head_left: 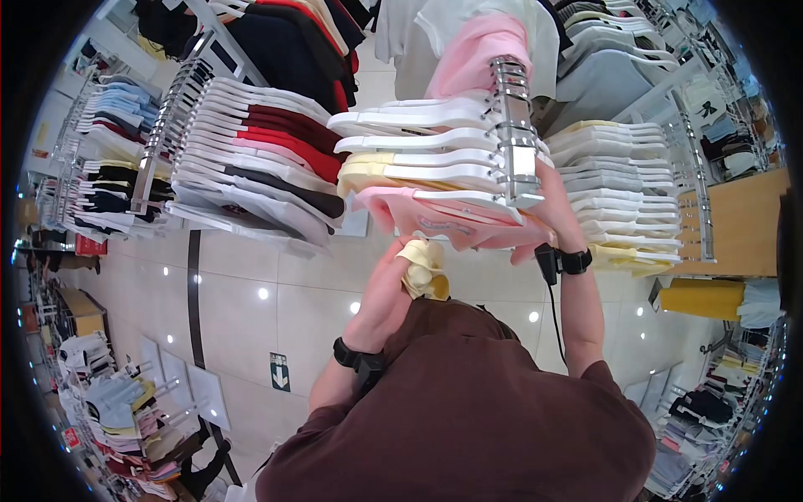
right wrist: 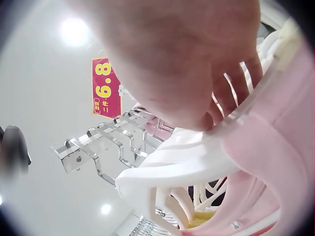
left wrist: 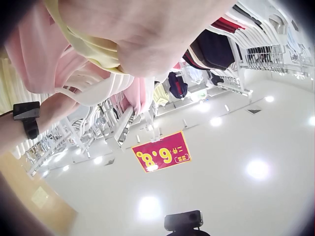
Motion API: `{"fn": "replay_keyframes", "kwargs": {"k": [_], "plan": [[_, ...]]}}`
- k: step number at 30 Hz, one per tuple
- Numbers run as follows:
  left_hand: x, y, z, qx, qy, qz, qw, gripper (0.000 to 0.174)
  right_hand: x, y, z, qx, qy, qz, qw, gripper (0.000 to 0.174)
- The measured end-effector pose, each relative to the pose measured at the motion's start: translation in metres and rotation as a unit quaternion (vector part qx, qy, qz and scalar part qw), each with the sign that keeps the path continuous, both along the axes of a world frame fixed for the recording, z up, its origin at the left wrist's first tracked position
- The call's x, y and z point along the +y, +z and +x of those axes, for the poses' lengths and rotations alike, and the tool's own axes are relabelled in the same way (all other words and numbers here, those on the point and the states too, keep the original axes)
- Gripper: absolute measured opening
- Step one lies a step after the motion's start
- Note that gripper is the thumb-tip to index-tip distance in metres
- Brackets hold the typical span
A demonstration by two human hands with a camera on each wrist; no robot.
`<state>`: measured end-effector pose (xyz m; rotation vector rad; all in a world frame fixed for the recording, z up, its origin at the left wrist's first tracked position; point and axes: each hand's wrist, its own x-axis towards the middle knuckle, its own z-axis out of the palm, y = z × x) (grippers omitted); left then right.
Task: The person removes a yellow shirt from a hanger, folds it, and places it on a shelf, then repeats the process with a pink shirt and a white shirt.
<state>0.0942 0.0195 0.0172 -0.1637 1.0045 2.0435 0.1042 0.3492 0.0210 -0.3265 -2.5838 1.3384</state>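
Note:
My left hand (head_left: 378, 289) grips a bunched pale yellow garment (head_left: 427, 269) just in front of my body. In the left wrist view, that yellow fabric (left wrist: 91, 46) hangs along the hand. My right hand (head_left: 556, 205) holds a white hanger (head_left: 447, 197) by its right shoulder, at the front end of the rail. In the right wrist view its fingers (right wrist: 231, 88) curl over among the hangers. A pink shirt (head_left: 452, 222) with a small chest print hangs from the front hanger, close above the left hand.
More white hangers with yellow and white tops (head_left: 368, 167) crowd the chrome rail (head_left: 520, 167) behind. Packed racks stand left (head_left: 251, 159) and right (head_left: 619, 184). Tiled floor (head_left: 309, 309) lies below. A red price sign (left wrist: 161, 151) hangs overhead.

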Motion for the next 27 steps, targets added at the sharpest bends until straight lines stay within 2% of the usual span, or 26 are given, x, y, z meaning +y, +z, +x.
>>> {"fn": "replay_keyframes", "kwargs": {"k": [1, 3, 5, 7, 8, 11, 15, 17, 21, 23, 25, 27], "plan": [[0.0, -0.001, -0.003, -0.001, -0.006, 0.006, 1.0, 0.025, -0.001, 0.002, -0.001, -0.001, 0.001, 0.001, 1.0, 0.029], [0.0, -0.003, -0.01, 0.002, -0.009, 0.002, 1.0, 0.025, -0.001, 0.011, -0.003, -0.029, 0.024, -0.105, 0.994, 0.028], [0.001, -0.003, -0.018, 0.005, -0.014, -0.002, 1.0, 0.024, -0.002, 0.018, -0.007, -0.049, 0.029, -0.137, 0.989, 0.03], [0.001, -0.002, -0.024, 0.008, -0.028, -0.001, 1.0, 0.024, -0.007, 0.027, -0.008, -0.069, 0.017, -0.226, 0.972, 0.033], [0.001, -0.003, -0.027, 0.008, -0.03, -0.001, 1.0, 0.024, 0.007, 0.017, -0.012, -0.095, 0.053, -0.238, 0.965, 0.036], [0.002, -0.003, -0.035, 0.007, -0.026, 0.001, 1.0, 0.023, 0.016, 0.004, -0.015, -0.091, 0.054, -0.293, 0.95, 0.037], [0.001, -0.009, -0.042, 0.016, -0.029, 0.006, 0.999, 0.024, 0.006, 0.033, -0.016, -0.099, 0.052, -0.272, 0.956, 0.038], [0.0, -0.011, -0.044, 0.012, -0.028, 0.001, 1.0, 0.024, 0.0, 0.05, -0.014, -0.092, 0.035, -0.214, 0.972, 0.038], [-0.002, -0.013, -0.045, 0.013, -0.027, 0.009, 1.0, 0.026, 0.011, 0.058, -0.005, -0.054, 0.02, -0.178, 0.982, 0.037], [-0.003, -0.013, -0.044, 0.013, -0.026, 0.006, 1.0, 0.026, 0.0, 0.089, 0.005, -0.013, -0.024, -0.098, 0.995, 0.036], [-0.005, -0.013, -0.043, 0.017, -0.033, 0.011, 0.999, 0.027, -0.001, 0.105, 0.016, -0.011, -0.048, -0.104, 0.993, 0.034], [-0.005, -0.012, -0.041, 0.019, -0.036, 0.012, 0.999, 0.026, -0.008, 0.126, 0.029, 0.024, -0.092, -0.001, 0.996, 0.033]]}}
